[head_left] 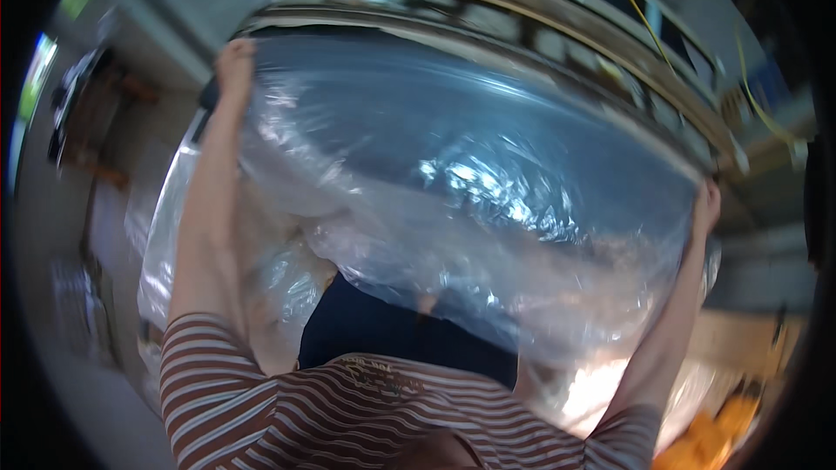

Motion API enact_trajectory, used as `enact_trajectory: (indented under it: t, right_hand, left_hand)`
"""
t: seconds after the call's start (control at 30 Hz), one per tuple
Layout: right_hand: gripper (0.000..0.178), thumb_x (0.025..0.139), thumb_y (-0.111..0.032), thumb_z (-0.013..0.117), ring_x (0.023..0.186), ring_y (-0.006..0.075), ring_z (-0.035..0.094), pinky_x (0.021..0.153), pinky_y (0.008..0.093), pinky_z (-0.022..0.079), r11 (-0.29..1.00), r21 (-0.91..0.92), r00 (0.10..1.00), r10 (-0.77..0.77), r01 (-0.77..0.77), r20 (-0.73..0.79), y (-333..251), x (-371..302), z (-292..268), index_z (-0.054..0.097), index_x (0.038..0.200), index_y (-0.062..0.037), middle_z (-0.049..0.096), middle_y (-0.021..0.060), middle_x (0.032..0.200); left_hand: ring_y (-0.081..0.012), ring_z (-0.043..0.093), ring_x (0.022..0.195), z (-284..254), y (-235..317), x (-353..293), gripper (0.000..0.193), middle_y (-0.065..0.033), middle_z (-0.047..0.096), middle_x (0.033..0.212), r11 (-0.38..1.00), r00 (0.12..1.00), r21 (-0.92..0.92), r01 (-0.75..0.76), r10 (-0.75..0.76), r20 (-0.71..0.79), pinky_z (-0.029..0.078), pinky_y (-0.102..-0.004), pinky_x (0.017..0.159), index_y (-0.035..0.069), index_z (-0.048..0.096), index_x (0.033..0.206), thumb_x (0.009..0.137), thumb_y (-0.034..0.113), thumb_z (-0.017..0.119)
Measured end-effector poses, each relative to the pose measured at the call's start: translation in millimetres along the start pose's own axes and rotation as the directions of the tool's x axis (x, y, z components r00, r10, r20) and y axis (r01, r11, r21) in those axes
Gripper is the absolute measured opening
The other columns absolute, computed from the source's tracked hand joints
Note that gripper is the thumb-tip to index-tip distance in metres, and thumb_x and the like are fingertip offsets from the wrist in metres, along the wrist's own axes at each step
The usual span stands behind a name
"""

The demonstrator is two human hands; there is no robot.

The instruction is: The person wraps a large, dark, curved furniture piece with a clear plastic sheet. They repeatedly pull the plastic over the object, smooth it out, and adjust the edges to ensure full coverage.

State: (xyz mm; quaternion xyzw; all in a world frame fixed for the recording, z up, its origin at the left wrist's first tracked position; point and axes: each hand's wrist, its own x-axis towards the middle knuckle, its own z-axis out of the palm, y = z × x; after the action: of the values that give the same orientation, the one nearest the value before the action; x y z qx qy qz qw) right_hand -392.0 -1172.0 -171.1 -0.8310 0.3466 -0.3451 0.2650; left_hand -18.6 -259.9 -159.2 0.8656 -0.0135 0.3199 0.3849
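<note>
A wide, clear plastic sheet (488,183) stretches across the view in front of my body, wrinkled and shiny with light. Its upper part looks bluish over something dark beneath. My left hand (235,70), far out at the upper left, is closed on the sheet's far left corner. On the opposite side, my right hand (710,204) is closed around the sheet's right edge. Both arms are spread wide, and the plastic hangs between them down toward my waist. Motion blur hides the exact finger positions.
Behind the sheet runs a wooden rail (557,17) of a frame. Yellow cords (640,9) hang at the upper right. An orange object (714,435) lies at the lower right, beside more clear plastic. Blurred furniture (91,113) stands at the left.
</note>
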Motion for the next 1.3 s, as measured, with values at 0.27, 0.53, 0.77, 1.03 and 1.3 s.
enact_trajectory:
  t: [0.27, 0.53, 0.77, 1.03, 1.3]
  right_hand:
    - [0.021, 0.092, -0.018, 0.059, 0.084, 0.0126, 0.053, 0.080, 0.0253, 0.042, 0.964, 0.162, 0.977, -0.211, 0.212, -0.023, 2.5, 28.1, 16.0, 0.060, 0.100, 0.0012, 0.060, 0.0040, 0.092]
    - [0.026, 0.088, -0.023, 0.062, 0.078, 0.0138, 0.052, 0.076, 0.0280, 0.043, 0.982, 0.137, 0.990, -0.121, 0.131, -0.078, 1.5, 42.8, 15.5, 0.061, 0.092, 0.0023, 0.059, 0.0047, 0.087]
    - [0.036, 0.082, -0.027, 0.066, 0.073, 0.0252, 0.051, 0.074, 0.0356, 0.044, 0.930, -0.321, 0.939, -0.259, 0.179, -0.228, 10.2, 57.1, 8.5, 0.057, 0.084, 0.0076, 0.058, 0.0130, 0.082]
    - [0.045, 0.094, -0.028, 0.044, 0.097, 0.0325, 0.056, 0.088, 0.0414, 0.040, 0.996, 0.067, 0.979, -0.040, 0.054, -0.200, -23.6, 40.7, 15.3, 0.059, 0.107, 0.0130, 0.061, 0.0251, 0.104]
    - [0.045, 0.093, -0.032, 0.049, 0.094, 0.0269, 0.058, 0.085, 0.0371, 0.042, 0.975, -0.223, 0.991, 0.008, 0.022, 0.134, -18.1, 54.8, 2.9, 0.062, 0.102, 0.0097, 0.064, 0.0178, 0.097]
  left_hand:
    - [-0.0109, 0.062, 0.079, 62.7, 30.6, 35.5, 0.022, -0.0047, 0.069, 0.083, 0.933, 0.986, -0.319, 0.167, -0.163, 0.039, 0.046, -0.0248, 0.074, 0.001, 0.068, 0.095, 0.086, 0.021, 0.064]
    - [-0.0167, 0.062, 0.077, 88.7, 54.7, 45.7, 0.027, -0.0056, 0.068, 0.081, 0.969, 0.980, -0.148, 0.198, -0.200, 0.002, 0.046, -0.0304, 0.074, 0.007, 0.071, 0.090, 0.075, 0.030, 0.071]
    - [-0.0257, 0.063, 0.082, 97.7, 46.9, 53.4, 0.029, -0.0145, 0.064, 0.092, 0.982, 0.980, 0.106, 0.157, -0.141, -0.141, 0.048, -0.0368, 0.078, 0.001, 0.063, 0.087, 0.074, 0.026, 0.068]
    - [-0.0348, 0.060, 0.097, 77.1, 11.2, 71.0, 0.033, -0.0230, 0.062, 0.099, 0.815, 0.858, -0.474, 0.333, -0.470, -0.206, 0.043, -0.0528, 0.085, -0.007, 0.062, 0.094, 0.086, 0.022, 0.049]
    - [-0.0301, 0.054, 0.113, 60.2, 72.1, 48.0, 0.052, -0.0169, 0.066, 0.108, 0.832, 0.916, 0.447, 0.327, -0.396, 0.066, 0.036, -0.0404, 0.094, 0.005, 0.071, 0.094, 0.086, 0.052, 0.049]
